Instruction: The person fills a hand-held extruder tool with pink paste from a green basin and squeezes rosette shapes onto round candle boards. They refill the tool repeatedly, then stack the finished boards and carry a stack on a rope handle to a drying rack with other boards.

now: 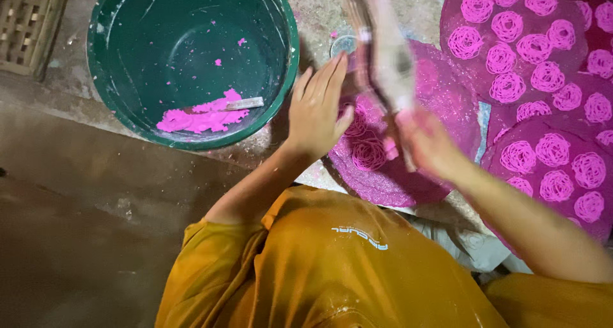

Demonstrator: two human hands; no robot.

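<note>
Fingers of the left hand (317, 111) are held open and flat against a blurred wooden press (381, 60), gripped by the right hand (426, 143), at frame centre above pink coils (367, 146) on a round pink mat (408, 181). Pink dough (201, 119) is seen in the green basin (191, 22), upper left.

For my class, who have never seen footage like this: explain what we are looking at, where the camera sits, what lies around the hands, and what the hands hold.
There is no machine here; a person works with two bare hands. The single picture comes from a camera worn on the person's head, looking down past an orange shirt. The left hand is open, fingers straight, beside a blurred, dough-smeared pressing tool that the right hand grips from below. Under it lies a round pink mat bearing pink noodle-like coils. More mats covered with pink coils lie to the right. On the left stands a green basin holding leftover pink dough and a flat scraper.
</note>
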